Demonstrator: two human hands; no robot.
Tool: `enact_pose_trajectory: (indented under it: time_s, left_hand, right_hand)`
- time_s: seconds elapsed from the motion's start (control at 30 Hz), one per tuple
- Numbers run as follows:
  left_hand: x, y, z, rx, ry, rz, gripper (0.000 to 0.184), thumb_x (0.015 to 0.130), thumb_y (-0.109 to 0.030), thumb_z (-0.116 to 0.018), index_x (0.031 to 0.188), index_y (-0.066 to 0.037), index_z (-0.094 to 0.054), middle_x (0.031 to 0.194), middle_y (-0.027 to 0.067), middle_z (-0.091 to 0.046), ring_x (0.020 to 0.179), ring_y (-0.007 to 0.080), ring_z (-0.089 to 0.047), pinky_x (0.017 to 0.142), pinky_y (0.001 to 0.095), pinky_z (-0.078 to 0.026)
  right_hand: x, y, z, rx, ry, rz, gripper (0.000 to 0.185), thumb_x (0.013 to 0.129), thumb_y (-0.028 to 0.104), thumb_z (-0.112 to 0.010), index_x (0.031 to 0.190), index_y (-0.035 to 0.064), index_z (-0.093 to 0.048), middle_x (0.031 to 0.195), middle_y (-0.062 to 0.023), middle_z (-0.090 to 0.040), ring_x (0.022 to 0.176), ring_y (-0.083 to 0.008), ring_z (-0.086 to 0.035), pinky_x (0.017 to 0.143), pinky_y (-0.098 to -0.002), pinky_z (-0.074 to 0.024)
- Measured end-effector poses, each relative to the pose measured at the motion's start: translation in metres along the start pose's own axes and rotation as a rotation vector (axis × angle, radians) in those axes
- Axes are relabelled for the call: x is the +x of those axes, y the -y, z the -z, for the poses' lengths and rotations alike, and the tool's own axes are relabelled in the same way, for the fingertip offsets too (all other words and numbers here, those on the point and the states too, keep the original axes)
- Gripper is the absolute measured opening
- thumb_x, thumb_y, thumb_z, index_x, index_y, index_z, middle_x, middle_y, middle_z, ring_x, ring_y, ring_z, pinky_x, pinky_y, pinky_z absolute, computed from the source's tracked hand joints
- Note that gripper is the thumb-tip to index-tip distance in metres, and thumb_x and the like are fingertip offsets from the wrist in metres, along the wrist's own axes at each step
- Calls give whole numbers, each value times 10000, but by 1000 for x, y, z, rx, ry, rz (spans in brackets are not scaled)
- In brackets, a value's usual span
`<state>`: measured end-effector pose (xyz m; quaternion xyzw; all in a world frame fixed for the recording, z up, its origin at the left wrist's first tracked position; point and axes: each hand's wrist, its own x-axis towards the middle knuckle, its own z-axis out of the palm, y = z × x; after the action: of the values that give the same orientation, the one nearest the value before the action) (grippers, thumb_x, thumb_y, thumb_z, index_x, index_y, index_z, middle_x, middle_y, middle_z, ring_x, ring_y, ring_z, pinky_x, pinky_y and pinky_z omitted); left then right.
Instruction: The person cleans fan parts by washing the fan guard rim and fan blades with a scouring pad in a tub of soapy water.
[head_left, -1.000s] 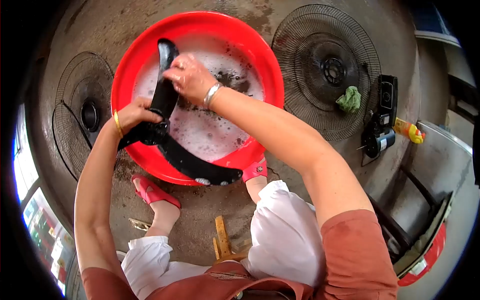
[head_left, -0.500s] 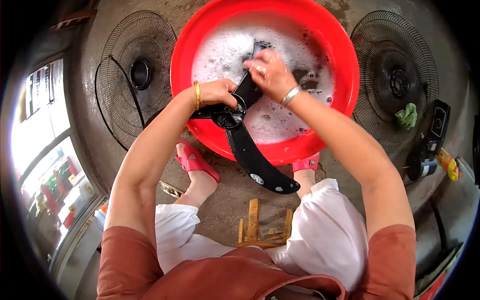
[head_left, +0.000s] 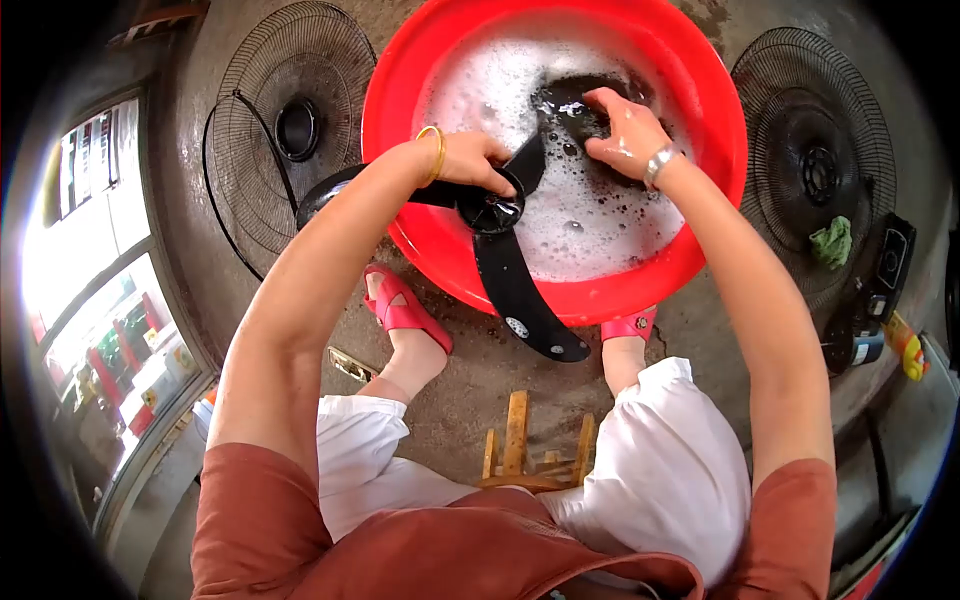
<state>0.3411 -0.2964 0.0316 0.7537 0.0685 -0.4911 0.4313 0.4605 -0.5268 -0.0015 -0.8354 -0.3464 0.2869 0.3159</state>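
Note:
My left hand point(head_left: 478, 162) grips the hub of a black three-bladed fan blade point(head_left: 508, 275) over the near left rim of a red basin point(head_left: 735, 130). One blade hangs over the rim toward me with suds on it, another points left, and the third reaches over the foamy water point(head_left: 570, 240). My right hand point(head_left: 628, 135) is above the water, right of the blade, with its fingers apart and nothing visible between them. Dark water shows through the foam beside its fingers.
Wire fan grilles lie on the floor at left point(head_left: 290, 80) and right point(head_left: 790, 100). A green cloth point(head_left: 831, 243) rests on the right one. Near it are a black fan motor part point(head_left: 893, 262) and a yellow bottle point(head_left: 905, 345). A wooden stool point(head_left: 516, 435) is below me.
My right hand has come off the blade and opened over the water. The blade has tilted within my left hand's hold. The camera view has shifted, so the basin appears further right than a second ago.

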Motion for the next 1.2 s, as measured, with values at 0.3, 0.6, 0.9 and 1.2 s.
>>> enact_pose_trajectory:
  time_s: [0.3, 0.6, 0.9, 1.2]
  left_hand:
    - [-87, -2, -114, -158, -892, -25, 162, 832, -158, -653, 788, -9, -605, 743, 135, -595, 680, 254, -581, 635, 343, -472]
    - [-16, -14, -121, -1524, -636, -79, 235, 796, -84, -714, 1018, -83, -639, 916, 21, -677, 808, 142, -642, 723, 304, -517]
    - [-30, -9, -117, -1596, -480, -85, 178, 752, -49, -678, 929, -32, -660, 885, 42, -680, 810, 155, -644, 767, 295, -516]
    - [-21, 5, -119, -1580, -563, -50, 246, 657, 46, -597, 896, 8, -645, 809, 59, -651, 730, 173, -620, 686, 310, -511]
  right_hand:
    - [-19, 24, -60, 167, -159, 364, 392, 725, 118, -668, 1106, 82, -586, 1030, -156, -555, 987, -345, -551, 881, -392, -468]
    - [-21, 19, -51, 84, -145, 369, 471, 712, 28, -664, 1167, 112, -580, 1155, -111, -551, 1121, -317, -501, 982, -380, -431]
    - [8, -26, -38, -274, -305, 91, 386, 762, 81, -619, 1143, 138, -620, 1169, -206, -511, 1076, -379, -495, 929, -438, -451]
    - [-49, 42, -59, 462, -108, 127, 401, 717, -49, -552, 1090, 59, -652, 1020, -122, -561, 1003, -310, -523, 863, -364, -459]
